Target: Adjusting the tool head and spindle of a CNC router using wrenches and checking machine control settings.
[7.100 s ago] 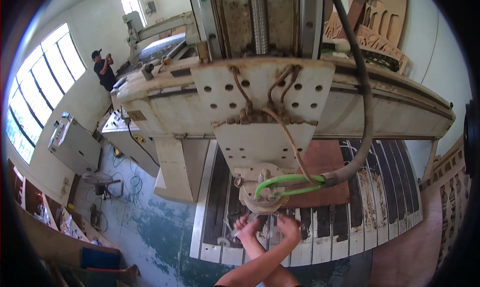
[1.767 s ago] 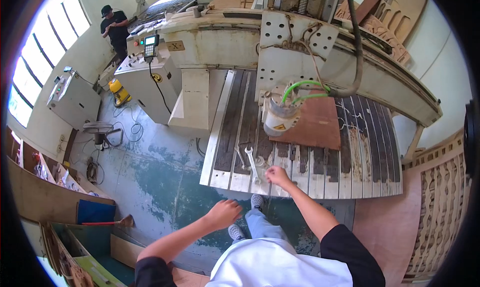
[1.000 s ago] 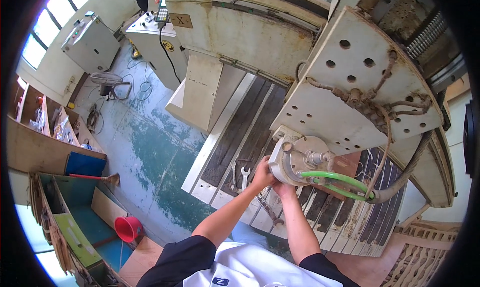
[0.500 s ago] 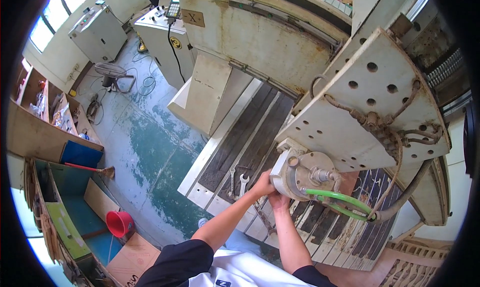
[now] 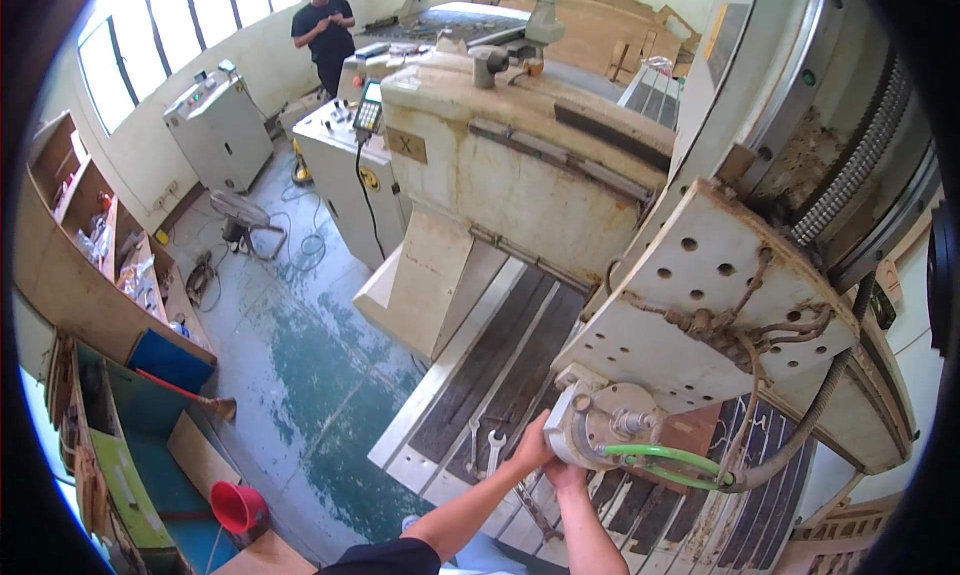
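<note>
1. Head view: the left hand point(image 5: 533, 447) lies against the spindle point(image 5: 615, 420) at its near left side; its fingers run out of sight, so I cannot tell how far they close or on what.
2. Right hand point(image 5: 567, 474) sits just beside it, under the spindle's near edge, curled upward; its grip is hidden too. Fingers could be scraped or pinched there if one slips off the metal.
3. Green hose point(image 5: 660, 452) loops right of both hands; a raised arm could snag it and strain its fitting.
4. Long wrench point(image 5: 537, 512) lies between the forearms on the slatted bed point(image 5: 412, 465); a low elbow could knock it off the edge.
5. Short wrench point(image 5: 494, 449), left of the left hand, faces a similar risk.
6. Gantry point(image 5: 540, 125) stands beyond; if powered, which I cannot tell, a shift could trap the hands.
</note>
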`<state>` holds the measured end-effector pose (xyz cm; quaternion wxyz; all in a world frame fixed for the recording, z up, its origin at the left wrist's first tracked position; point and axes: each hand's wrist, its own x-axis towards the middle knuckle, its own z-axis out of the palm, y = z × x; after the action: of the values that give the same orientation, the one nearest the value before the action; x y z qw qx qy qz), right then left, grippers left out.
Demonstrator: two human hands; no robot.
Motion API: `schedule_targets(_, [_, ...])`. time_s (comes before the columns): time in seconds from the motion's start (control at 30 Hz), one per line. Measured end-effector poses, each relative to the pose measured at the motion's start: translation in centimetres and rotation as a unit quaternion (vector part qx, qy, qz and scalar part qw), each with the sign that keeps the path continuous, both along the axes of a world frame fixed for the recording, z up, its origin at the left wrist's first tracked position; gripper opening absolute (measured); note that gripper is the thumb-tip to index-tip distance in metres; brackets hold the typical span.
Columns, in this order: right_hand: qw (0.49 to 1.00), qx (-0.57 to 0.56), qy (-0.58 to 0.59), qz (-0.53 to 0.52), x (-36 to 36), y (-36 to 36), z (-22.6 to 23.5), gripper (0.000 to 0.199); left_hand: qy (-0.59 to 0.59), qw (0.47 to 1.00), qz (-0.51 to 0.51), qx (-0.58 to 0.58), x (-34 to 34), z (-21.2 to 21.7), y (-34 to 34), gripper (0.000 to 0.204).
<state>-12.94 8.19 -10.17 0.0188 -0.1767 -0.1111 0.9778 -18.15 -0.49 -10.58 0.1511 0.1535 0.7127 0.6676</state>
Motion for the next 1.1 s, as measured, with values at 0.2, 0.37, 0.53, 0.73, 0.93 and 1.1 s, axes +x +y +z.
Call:
schedule_targets(0.2, [1.0, 0.009, -0.017, -0.02, 0.2, -0.3, 0.2, 0.038, -0.006, 0.998, -0.054, 0.015, 0.0, -1.2, 0.3, 0.044])
schedule_targets(0.37, [1.0, -0.001, -0.019, -0.016, 0.2, 0.2, -0.3, 0.038, 0.004, 1.0, 0.001, 0.022, 0.2, 0.0, 0.8, 0.043])
schedule_targets(0.53, [1.0, -0.002, -0.021, 0.007, -0.3, 0.6, -0.9, 0.039, 0.006, 1.0, -0.027, 0.013, -0.2, -1.0, 0.8, 0.049])
schedule_targets(0.73, [0.997, 0.006, -0.077, 0.011, 0.1, -0.2, -1.1, 0.035, 0.078, 0.992, -0.096, 0.019, -0.4, -1.9, -1.2, 0.05])
schedule_targets(0.93, [0.986, 0.03, -0.075, 0.144, 2.1, -1.3, -2.0, 0.034, 0.023, 0.994, -0.057, -0.089, 2.1, 0.0, -5.5, 0.044])
schedule_targets(1.1, [0.946, 0.097, -0.173, 0.258, 3.4, -5.8, -1.7, 0.037, 0.026, 0.987, -0.025, -0.157, 4.1, 2.7, -12.0, 0.043])
